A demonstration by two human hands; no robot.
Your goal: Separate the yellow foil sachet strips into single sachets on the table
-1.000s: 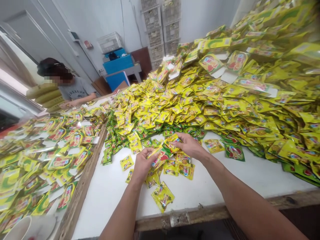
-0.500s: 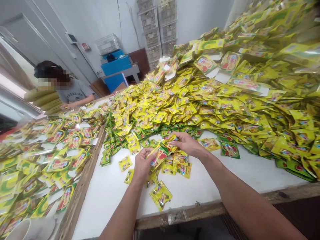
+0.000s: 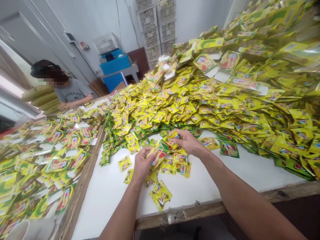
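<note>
My left hand point(image 3: 142, 164) is closed around a larger yellow-green bag point(image 3: 158, 154) with a red picture, held just above the white table point(image 3: 225, 173). My right hand point(image 3: 188, 142) pinches small yellow sachets point(image 3: 171, 139) right at the bag's mouth. Under both hands lies a loose cluster of small sachets point(image 3: 175, 166). One more sachet point(image 3: 160, 195) lies nearer the table's front edge.
A huge heap of yellow sachets point(image 3: 225, 86) fills the table's back and right. A wooden rail point(image 3: 80, 190) separates a left table covered with larger filled bags point(image 3: 50, 160). Another person point(image 3: 67, 90) sits at the far left. Crates point(image 3: 160, 26) stand at the wall. A white bowl point(image 3: 27, 228) sits bottom left.
My right hand has shifted slightly up and left with its sachets, closer to the bag's mouth. The left hand keeps the bag almost still.
</note>
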